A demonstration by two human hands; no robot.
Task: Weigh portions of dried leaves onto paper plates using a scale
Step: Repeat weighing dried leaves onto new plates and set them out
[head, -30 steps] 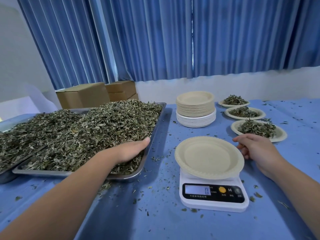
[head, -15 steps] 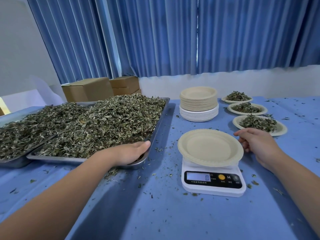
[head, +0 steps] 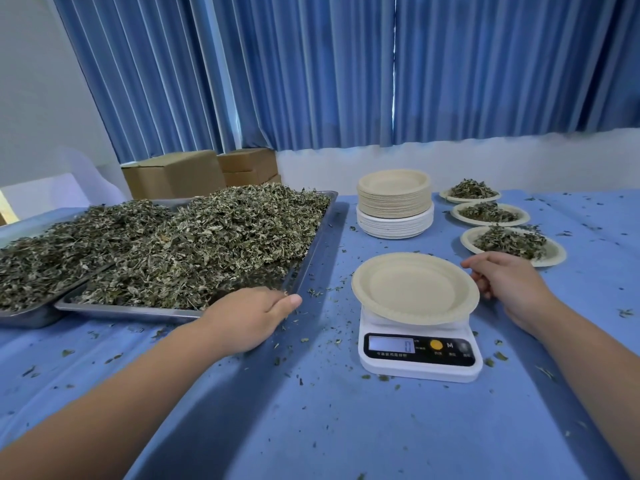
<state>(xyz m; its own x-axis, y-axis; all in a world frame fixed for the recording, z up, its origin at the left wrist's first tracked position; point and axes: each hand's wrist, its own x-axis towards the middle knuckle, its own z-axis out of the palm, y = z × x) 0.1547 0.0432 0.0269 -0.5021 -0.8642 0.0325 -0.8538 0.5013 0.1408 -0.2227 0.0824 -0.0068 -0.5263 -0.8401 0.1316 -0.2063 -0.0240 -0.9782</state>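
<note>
Beige plate (head: 412, 289), white scale (head: 420, 370), blue tablecloth (head: 311, 427)

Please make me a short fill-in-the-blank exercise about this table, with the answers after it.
1. The paper plate on the scale is ____.
2. The display of the scale shows the digit ____.
3. To the right of the stack of plates, ____ plates already hold leaves.
4. The left hand lies at a corner of the metal ____.
Missing words: empty; 0; three; tray.
</note>
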